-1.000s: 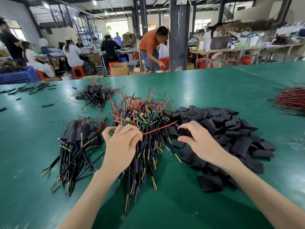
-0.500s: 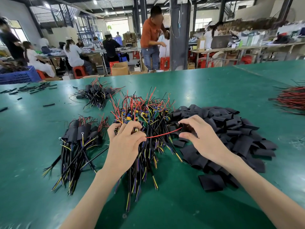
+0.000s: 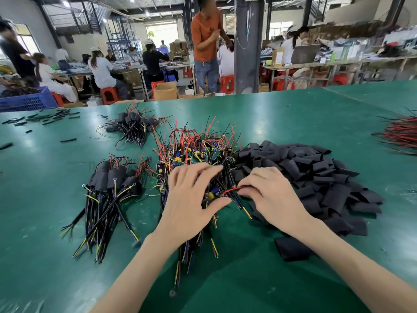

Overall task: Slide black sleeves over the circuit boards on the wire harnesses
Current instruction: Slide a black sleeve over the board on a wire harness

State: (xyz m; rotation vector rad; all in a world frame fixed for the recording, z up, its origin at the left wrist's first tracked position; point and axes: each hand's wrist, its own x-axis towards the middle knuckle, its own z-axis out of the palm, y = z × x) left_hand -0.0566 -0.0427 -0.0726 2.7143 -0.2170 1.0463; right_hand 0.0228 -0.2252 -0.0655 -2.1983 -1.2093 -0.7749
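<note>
Closer together than a moment ago, the left grip [image 3: 191,199] and the right grip [image 3: 274,197] leave only a short span of red wire [image 3: 232,190] between them. The left grip holds a small circuit board [image 3: 211,195] between thumb and fingers, its fingers spread over the pile of bare harnesses [image 3: 194,150]. The right grip pinches the red wire's far end, fingers curled, at the edge of the heap of black sleeves [image 3: 316,172]. Further left lies a bundle of sleeved harnesses [image 3: 110,184], all on the green surface [image 3: 293,114].

The tangled harness heap [image 3: 196,150] crowds under and beyond my fingers [image 3: 196,170]. Right of them, the black sleeve pile [image 3: 316,172] blocks the worktop [image 3: 270,114]. Left, a bare strip separates them from the sleeved bundle [image 3: 110,184]. Nearer me, it's open.
</note>
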